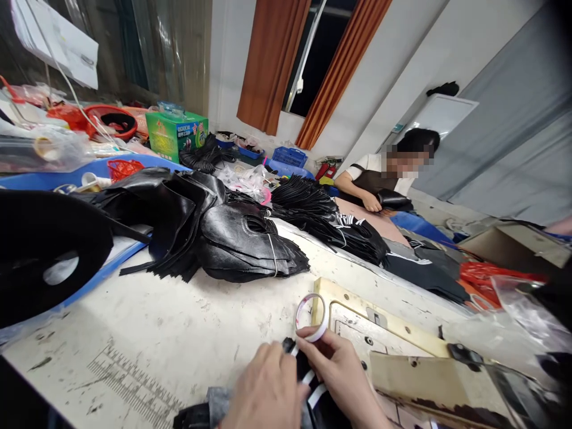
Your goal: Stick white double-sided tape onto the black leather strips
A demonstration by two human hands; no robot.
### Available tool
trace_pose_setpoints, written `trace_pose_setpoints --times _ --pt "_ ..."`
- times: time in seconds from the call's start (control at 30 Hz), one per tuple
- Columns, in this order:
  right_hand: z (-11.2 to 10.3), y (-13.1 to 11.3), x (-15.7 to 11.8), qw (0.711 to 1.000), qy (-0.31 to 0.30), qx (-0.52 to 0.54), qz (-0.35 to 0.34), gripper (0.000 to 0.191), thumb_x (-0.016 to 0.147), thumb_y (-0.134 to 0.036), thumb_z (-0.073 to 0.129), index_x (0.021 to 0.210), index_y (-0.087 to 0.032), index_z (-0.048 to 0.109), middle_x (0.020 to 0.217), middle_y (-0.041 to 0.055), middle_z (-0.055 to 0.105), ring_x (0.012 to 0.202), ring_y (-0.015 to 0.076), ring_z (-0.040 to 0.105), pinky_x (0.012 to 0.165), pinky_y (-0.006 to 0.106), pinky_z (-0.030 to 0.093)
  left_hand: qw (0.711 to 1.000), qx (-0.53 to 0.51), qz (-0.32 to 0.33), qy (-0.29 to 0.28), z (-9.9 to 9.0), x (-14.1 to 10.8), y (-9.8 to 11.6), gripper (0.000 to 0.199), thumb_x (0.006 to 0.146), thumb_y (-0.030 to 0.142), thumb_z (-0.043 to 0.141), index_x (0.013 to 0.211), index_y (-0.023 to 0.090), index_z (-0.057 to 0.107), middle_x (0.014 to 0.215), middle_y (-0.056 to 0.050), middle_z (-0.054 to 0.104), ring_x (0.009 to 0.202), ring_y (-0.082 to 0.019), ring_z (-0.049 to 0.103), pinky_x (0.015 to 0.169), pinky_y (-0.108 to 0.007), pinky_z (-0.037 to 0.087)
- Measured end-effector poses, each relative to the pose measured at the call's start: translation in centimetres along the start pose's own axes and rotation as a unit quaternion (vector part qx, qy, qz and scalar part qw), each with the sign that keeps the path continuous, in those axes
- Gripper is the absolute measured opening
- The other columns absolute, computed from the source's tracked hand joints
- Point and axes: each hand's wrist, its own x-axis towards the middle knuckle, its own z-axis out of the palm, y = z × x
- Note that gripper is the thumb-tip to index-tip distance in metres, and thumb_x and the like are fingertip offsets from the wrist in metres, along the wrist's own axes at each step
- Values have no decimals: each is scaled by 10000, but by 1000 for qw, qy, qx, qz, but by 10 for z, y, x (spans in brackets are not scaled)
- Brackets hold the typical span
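Near the bottom centre my right hand (342, 369) pinches a roll of white tape (322, 326), held upright on its edge. Just left of it, my left hand (268, 387) lies over dark material, its fingers bent and close together; what its fingertips hold, if anything, is hidden. Black pieces (328, 417) with short white tape strips (316, 394) on them show beneath and between my hands. A grey and black piece (217, 405) sticks out to the left of my left hand.
A cream sewing machine (415, 375) lies right of my hands. Stacks of black leather-like pieces (241, 244) cover the table's (179, 310) far side. A green box (176, 134) stands at the back left. Another person (379, 179) sits across at the right, holding a black piece.
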Motion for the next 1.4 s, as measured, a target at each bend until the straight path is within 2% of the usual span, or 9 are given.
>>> trace_pose_setpoints --times 0.1,0.27,0.37,0.47,0.6,0.77,0.93,1.1,1.4 --pt "-7 -10 -4 997 -22 73 16 439 766 -553 659 915 -141 696 464 -73 447 441 102 406 476 234 341 985 -153 -78 -33 -20 22 -4 295 823 140 455 1038 217 642 1015 -60 628 966 -226 578 845 -347 429" --pt "-14 -19 -7 995 -29 97 -25 414 779 -509 679 929 -124 693 478 -69 463 443 99 423 490 242 368 950 -271 -122 -99 -21 47 2 236 766 220 464 643 189 663 579 15 573 586 -137 500 575 -252 363" --pt "-15 -17 -7 995 -23 69 -72 383 813 -479 651 926 -117 707 471 -58 482 418 105 459 462 242 403 937 -308 -136 -91 -15 52 2 224 719 268 477 605 176 646 548 30 544 553 -116 460 540 -237 334" --pt "-15 -11 -8 989 30 27 -145 282 847 -390 640 914 -131 727 598 17 620 454 121 536 450 242 443 927 -334 -151 -75 -10 54 -2 216 657 297 487 554 166 625 513 31 504 548 -118 444 543 -246 328" --pt "-11 1 -15 941 100 -40 -321 200 845 -173 594 952 -191 762 840 91 704 715 180 673 647 286 549 910 -371 -174 -61 -6 57 -4 272 616 355 504 591 141 668 515 27 504 551 -120 428 548 -257 324" --pt "-12 15 -24 870 133 -105 -464 579 769 36 546 1213 -313 672 915 75 700 826 173 687 708 272 561 885 -420 -191 -68 -8 61 7 323 572 380 518 630 123 705 571 3 575 591 -128 462 594 -261 357" --pt "-16 7 -25 839 190 -130 -493 541 772 52 517 1169 -280 676 886 70 690 814 175 688 698 274 567 870 -450 -181 -84 -13 62 18 292 548 384 548 588 132 690 556 6 575 595 -128 461 593 -256 356" --pt "-11 -6 -21 847 246 -134 -452 310 861 -11 452 1033 -194 634 800 47 640 702 143 649 624 238 551 861 -468 -170 -106 -18 61 19 325 590 470 635 609 148 676 575 17 571 596 -125 456 575 -246 351" --pt "-21 -10 -44 797 229 -212 -517 362 875 -58 461 1174 -189 618 813 67 642 677 174 563 590 267 501 859 -464 -186 -107 -5 61 19 395 606 541 629 590 147 614 557 1 562 566 -137 495 540 -245 385"
